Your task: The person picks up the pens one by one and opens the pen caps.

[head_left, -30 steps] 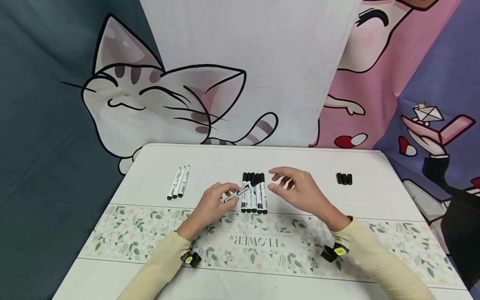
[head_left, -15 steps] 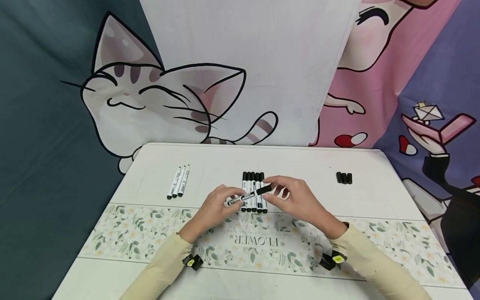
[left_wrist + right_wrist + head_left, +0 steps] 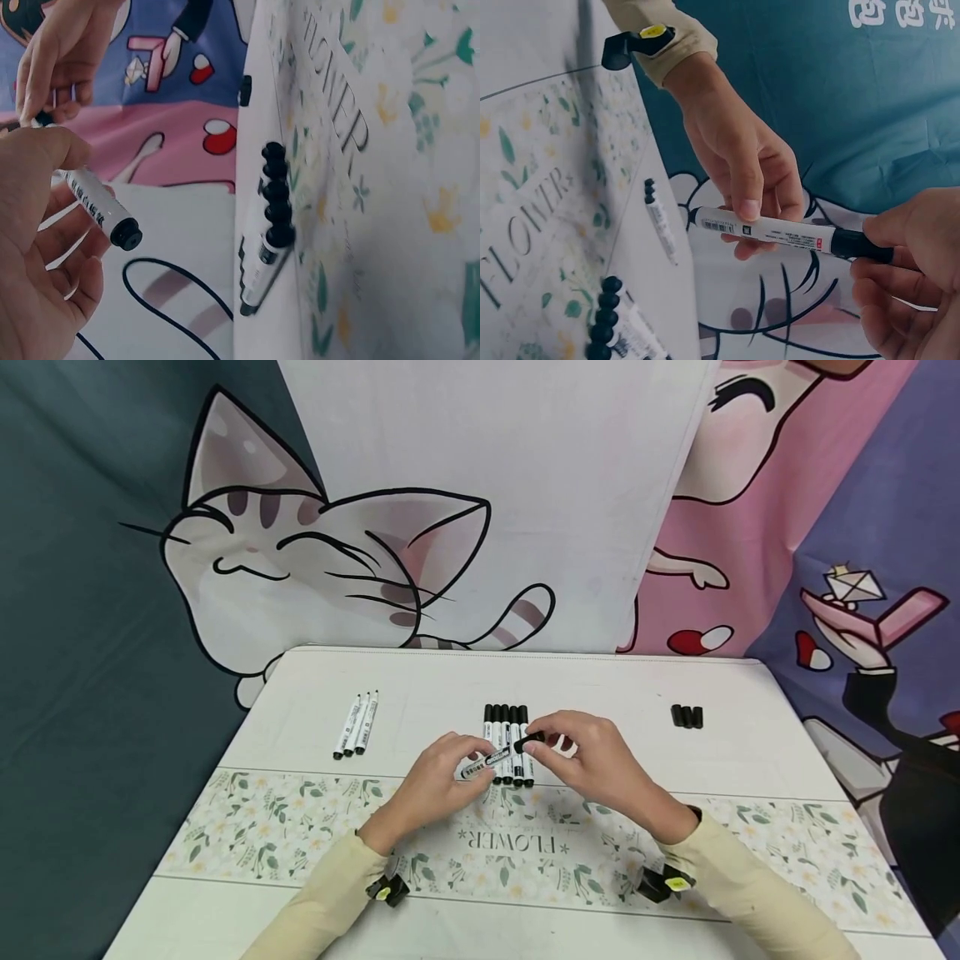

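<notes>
My left hand (image 3: 435,779) pinches the white body of a whiteboard marker (image 3: 772,231) between thumb and fingers. At its other end, my right hand (image 3: 596,760) grips the black cap (image 3: 849,244) with thumb and index finger. The cap sits at the end of the body in the right wrist view. Held in the air, the marker slants up to the right in the head view and overlaps a row of capped markers (image 3: 502,714) on the table. In the left wrist view its black end plug (image 3: 126,234) faces the camera.
Three uncapped markers (image 3: 357,725) lie side by side at the left of the white table (image 3: 600,685). Three loose black caps (image 3: 687,717) stand together at the right. A floral printed band (image 3: 300,835) crosses the table, with cartoon curtains (image 3: 480,443) behind.
The left hand has moved slightly right, bringing the marker toward the right hand. The right hand's thumb and index finger have closed on its cap.
</notes>
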A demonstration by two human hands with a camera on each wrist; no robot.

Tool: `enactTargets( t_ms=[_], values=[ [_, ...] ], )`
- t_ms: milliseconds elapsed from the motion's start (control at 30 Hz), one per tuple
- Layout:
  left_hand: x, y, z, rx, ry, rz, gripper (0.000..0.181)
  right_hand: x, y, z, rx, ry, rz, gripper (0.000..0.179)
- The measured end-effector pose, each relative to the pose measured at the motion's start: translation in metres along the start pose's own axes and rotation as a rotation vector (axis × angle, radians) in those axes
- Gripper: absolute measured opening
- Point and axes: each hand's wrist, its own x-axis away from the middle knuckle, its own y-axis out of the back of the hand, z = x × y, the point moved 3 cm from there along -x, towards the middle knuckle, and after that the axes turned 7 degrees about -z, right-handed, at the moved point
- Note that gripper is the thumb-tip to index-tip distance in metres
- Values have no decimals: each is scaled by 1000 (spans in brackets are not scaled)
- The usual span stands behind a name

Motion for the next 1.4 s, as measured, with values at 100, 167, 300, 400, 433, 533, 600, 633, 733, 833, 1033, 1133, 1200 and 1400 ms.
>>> enactTargets(
  t_ms=[100,167,300,400,433,533,600,633,733,833,1033,1133,1200,1400],
  values=[
    [-1,1,-8,-14,-41,-36,29,-2,2,5,-2,20,-26,13],
    [-2,1,-12,-19,-56,-64,29,-3,3,7,-7,30,-43,14],
    [-3,4,-17,8,-57,-105,29,-4,5,10,-23,44,-63,15],
    [-3,6,-17,21,-53,-119,29,-3,6,10,-37,45,-52,15],
    [-3,6,-16,26,-51,-121,29,-3,6,10,-42,45,-43,15],
    [-2,8,-15,31,-53,-121,30,-2,7,9,-51,57,-12,16],
    [-2,9,-15,40,-56,-117,30,-1,6,8,-51,78,0,15],
    [-2,9,-15,46,-57,-114,30,-1,6,8,-48,93,2,15],
    [-1,9,-14,63,-70,-112,28,0,5,6,-41,144,-9,13],
    [0,8,-14,87,-81,-120,27,0,4,5,-40,197,-30,16],
    [1,4,-12,111,-129,-139,26,0,2,5,-34,265,-61,26],
    [1,2,-10,104,-159,-143,27,0,1,4,-37,261,-55,27],
    [1,1,-10,99,-166,-136,26,1,1,4,-42,255,-51,27],
    [2,-1,-8,98,-111,-75,26,4,-3,0,-58,249,-47,26]
  ],
)
